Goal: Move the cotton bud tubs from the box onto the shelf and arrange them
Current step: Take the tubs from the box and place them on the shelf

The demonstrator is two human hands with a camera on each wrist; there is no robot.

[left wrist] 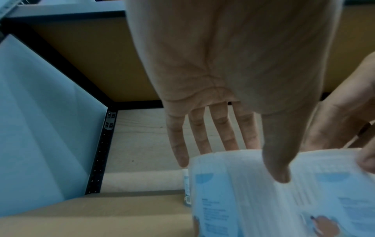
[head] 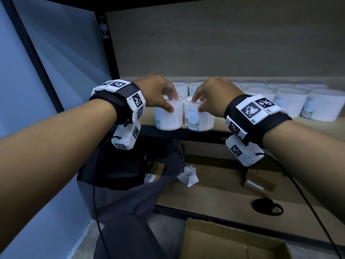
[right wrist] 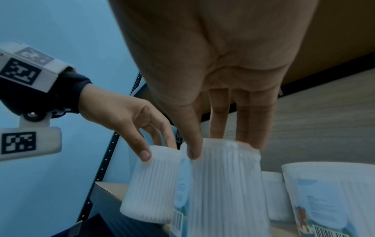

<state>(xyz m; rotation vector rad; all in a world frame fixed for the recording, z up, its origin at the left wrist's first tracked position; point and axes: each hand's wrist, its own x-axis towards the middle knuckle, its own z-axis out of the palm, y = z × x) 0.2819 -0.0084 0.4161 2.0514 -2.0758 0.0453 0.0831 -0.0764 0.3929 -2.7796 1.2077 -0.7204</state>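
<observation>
Two white cotton bud tubs stand side by side at the front edge of the wooden shelf (head: 321, 126). My left hand (head: 172, 104) grips the left tub (head: 169, 118) from above, thumb on its front and fingers over the lid. My right hand (head: 197, 104) holds the right tub (head: 199, 118) the same way. In the left wrist view my thumb lies on the left tub (left wrist: 243, 200) while the fingers (left wrist: 180, 144) reach behind it. The right wrist view shows the right tub (right wrist: 223, 184) touching the left tub (right wrist: 150, 184). Several more tubs (head: 291, 103) stand in rows behind and to the right.
The open cardboard box (head: 233, 240) sits on the floor below. The lower shelf holds a dark bag (head: 130, 174), crumpled paper (head: 188, 176), a small carton (head: 259, 182) and a black object (head: 267, 206). The black shelf upright (head: 110, 53) stands just left of the tubs.
</observation>
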